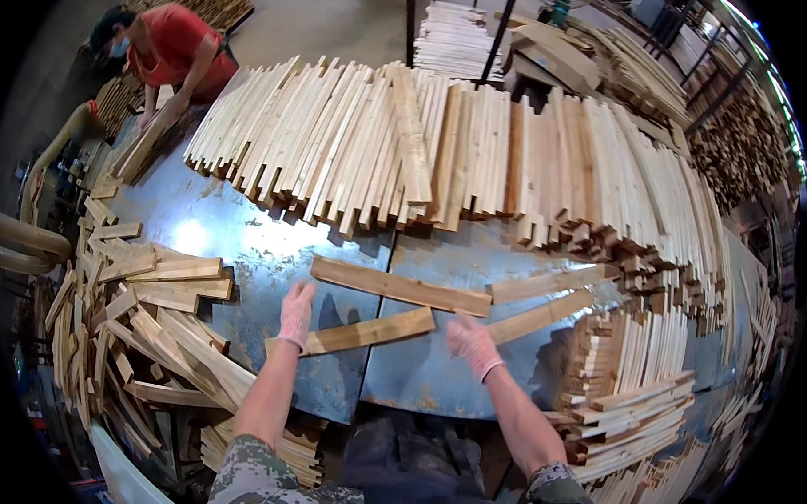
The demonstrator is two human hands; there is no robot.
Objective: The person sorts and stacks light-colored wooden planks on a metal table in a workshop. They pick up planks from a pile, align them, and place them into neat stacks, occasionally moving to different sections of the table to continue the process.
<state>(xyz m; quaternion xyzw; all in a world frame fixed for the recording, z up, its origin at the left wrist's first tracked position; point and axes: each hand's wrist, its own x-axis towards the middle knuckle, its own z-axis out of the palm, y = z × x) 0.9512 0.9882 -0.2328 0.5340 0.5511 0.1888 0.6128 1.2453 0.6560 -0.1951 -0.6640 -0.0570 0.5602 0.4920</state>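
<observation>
My left hand (297, 314), in a thin pale glove, has its fingers curled in just below the left end of a long wooden plank (393, 285). Nothing shows in its grasp. Beneath that wrist passes the left part of a second plank (365, 331), lying slanted on the blue metal tabletop (328, 384). My right hand (471, 343), gloved too, is closed beside the long plank's right end, with nothing visible in it. It covers the left end of another plank (543, 316). Farther off, a similar plank (549, 282) points toward the stacked strips.
A wide row of wood strips (336, 143) spans the table's far side. Loose offcuts (171, 284) pile up at left, and stacked strips (638, 411) stand at right. Across the table at far left, a person in red (179, 53) handles wood.
</observation>
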